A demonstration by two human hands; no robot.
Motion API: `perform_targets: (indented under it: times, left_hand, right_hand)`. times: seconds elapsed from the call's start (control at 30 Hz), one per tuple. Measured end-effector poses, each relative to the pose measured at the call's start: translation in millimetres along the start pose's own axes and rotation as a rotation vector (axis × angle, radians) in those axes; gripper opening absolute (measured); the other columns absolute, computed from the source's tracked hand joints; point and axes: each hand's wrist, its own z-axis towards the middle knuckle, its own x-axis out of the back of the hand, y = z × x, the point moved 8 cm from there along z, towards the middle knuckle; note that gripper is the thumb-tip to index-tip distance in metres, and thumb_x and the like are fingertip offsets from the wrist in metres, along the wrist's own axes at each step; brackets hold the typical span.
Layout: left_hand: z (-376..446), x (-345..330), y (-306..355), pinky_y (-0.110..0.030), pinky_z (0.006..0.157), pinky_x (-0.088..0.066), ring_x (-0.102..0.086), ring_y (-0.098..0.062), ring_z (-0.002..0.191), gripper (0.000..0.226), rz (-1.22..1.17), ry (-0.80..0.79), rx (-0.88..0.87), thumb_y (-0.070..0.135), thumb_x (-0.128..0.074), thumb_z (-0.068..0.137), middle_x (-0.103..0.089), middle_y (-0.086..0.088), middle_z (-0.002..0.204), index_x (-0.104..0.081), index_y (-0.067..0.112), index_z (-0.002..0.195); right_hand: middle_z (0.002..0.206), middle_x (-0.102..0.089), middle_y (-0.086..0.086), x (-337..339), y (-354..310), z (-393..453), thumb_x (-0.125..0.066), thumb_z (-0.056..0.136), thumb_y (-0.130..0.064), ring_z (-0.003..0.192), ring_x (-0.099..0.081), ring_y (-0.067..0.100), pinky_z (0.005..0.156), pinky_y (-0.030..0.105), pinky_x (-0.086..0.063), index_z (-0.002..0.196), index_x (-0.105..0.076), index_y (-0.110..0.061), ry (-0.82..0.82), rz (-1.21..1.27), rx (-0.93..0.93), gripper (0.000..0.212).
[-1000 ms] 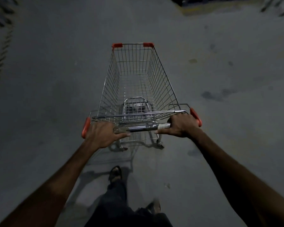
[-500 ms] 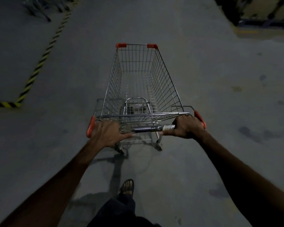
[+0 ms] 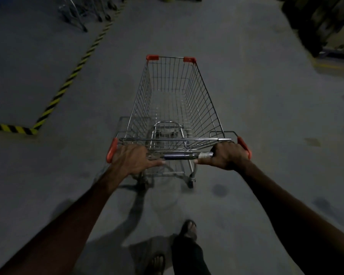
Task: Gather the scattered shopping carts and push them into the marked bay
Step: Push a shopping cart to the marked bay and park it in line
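An empty wire shopping cart (image 3: pixel 205 100) with red corner caps stands straight ahead of me on the grey floor. My left hand (image 3: pixel 132 160) grips the left end of its handle bar (image 3: pixel 184 156). My right hand (image 3: pixel 227 155) is closed around the right end. A bay marked by yellow-and-black striped tape (image 3: pixel 68 84) lies on the floor to the left. Several parked carts (image 3: pixel 81 10) stand blurred inside the bay at the far top left.
Dark stacked goods or shelving (image 3: pixel 322 26) line the far right, with a yellow floor line (image 3: pixel 334 65) beside them. My feet in sandals (image 3: pixel 189 231) show at the bottom. The concrete floor carries dark stains at the right.
The view has swung left as the cart rolls on: the striped bay tape came into sight and moved toward the middle, and parked carts appeared at top left. Both hands kept their grip.
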Motion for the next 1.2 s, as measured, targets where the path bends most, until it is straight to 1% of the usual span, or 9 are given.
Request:
perform_targets:
  times: [0.13,0.27,0.4,0.57,0.73,0.87,0.97,1.07,1.2]
  left_hand:
    - [51.8,21.2,-14.9,-0.046,0.106,-0.041,-0.068,-0.02,0.098,0.096,0.015,0.017,0.027,0.107,-0.028,0.075,-0.074,0.005,0.106,-0.075,0.027,0.099]
    - [114.6,39.7,-29.1,-0.043,0.096,-0.046,-0.069,-0.018,0.093,0.108,-0.014,0.015,0.05,0.111,-0.017,0.069,-0.074,0.007,0.101,-0.077,0.029,0.105]
    - [173.6,64.3,-42.2,-0.052,0.111,-0.038,-0.07,-0.021,0.112,0.106,-0.026,-0.009,0.099,0.111,-0.018,0.07,-0.075,0.006,0.118,-0.077,0.033,0.112]
    - [241.7,89.7,-57.9,-0.055,0.12,-0.03,-0.065,-0.025,0.127,0.109,-0.065,-0.02,0.171,0.113,-0.022,0.066,-0.073,0.003,0.13,-0.074,0.032,0.118]
    - [304.4,112.6,-71.3,-0.049,0.103,-0.052,-0.071,-0.026,0.109,0.11,-0.019,0.119,0.116,0.108,-0.011,0.07,-0.077,0.003,0.109,-0.076,0.031,0.114]
    - [356.5,123.7,-94.1,-0.05,0.102,-0.052,-0.071,-0.026,0.106,0.118,-0.049,0.105,0.148,0.112,-0.003,0.061,-0.078,0.002,0.107,-0.076,0.029,0.102]
    - [399.4,134.3,-113.1,-0.052,0.118,-0.037,-0.069,-0.023,0.115,0.107,-0.099,-0.012,0.212,0.117,-0.01,0.054,-0.075,0.002,0.114,-0.062,0.027,0.078]
    - [444.8,145.6,-136.0,-0.052,0.121,-0.029,-0.068,-0.021,0.119,0.104,-0.099,-0.041,0.251,0.115,-0.02,0.059,-0.074,0.003,0.117,-0.063,0.023,0.081]
    - [506.2,156.8,-167.8,-0.038,0.103,-0.049,-0.072,-0.017,0.099,0.106,-0.164,-0.051,0.213,0.112,-0.025,0.064,-0.077,0.002,0.104,-0.074,0.023,0.094]
  right_hand:
    - [0.11,-0.075,-0.006,23.8,5.1,64.8,-0.013,0.053,-0.117,0.114,-0.066,0.018,0.123,0.061,-0.014,0.077,-0.073,-0.029,0.018,-0.006,0.044,0.11]
    - [0.106,-0.075,-0.002,50.1,12.7,130.8,-0.014,0.054,-0.117,0.107,-0.067,0.02,0.122,0.061,-0.023,0.08,-0.073,-0.026,0.017,0.001,0.071,0.111]
    - [0.11,-0.075,0.002,84.8,16.7,189.1,-0.027,0.071,-0.108,0.109,-0.069,0.023,0.11,0.051,-0.037,0.095,-0.078,-0.022,-0.009,-0.034,0.118,0.102]
    - [0.102,-0.075,0.002,117.3,25.7,264.0,-0.028,0.078,-0.103,0.103,-0.07,0.021,0.107,0.048,-0.04,0.092,-0.077,-0.021,0.037,-0.061,0.179,0.097]
    - [0.088,-0.071,0.002,138.0,36.3,345.8,-0.02,0.068,-0.111,0.094,-0.069,0.024,0.101,0.046,-0.044,0.077,-0.072,-0.021,0.074,-0.047,0.225,0.104]
    - [0.084,-0.069,0.001,160.6,34.2,404.3,-0.024,0.071,-0.108,0.09,-0.069,0.023,0.1,0.046,-0.043,0.074,-0.069,-0.021,0.066,-0.066,0.251,0.099]
    - [0.087,-0.072,0.0,182.0,32.6,451.4,-0.024,0.073,-0.107,0.09,-0.068,0.021,0.103,0.048,-0.041,0.075,-0.071,-0.02,0.094,-0.106,0.244,0.099]
    - [0.076,-0.069,-0.001,198.3,29.2,505.0,-0.02,0.074,-0.107,0.077,-0.066,0.017,0.099,0.043,-0.047,0.068,-0.067,-0.018,0.101,-0.084,0.279,0.1]
    - [0.067,-0.065,-0.001,225.4,18.5,575.3,-0.024,0.076,-0.105,0.07,-0.064,0.015,0.09,0.037,-0.049,0.06,-0.062,-0.018,0.122,-0.073,0.314,0.096]
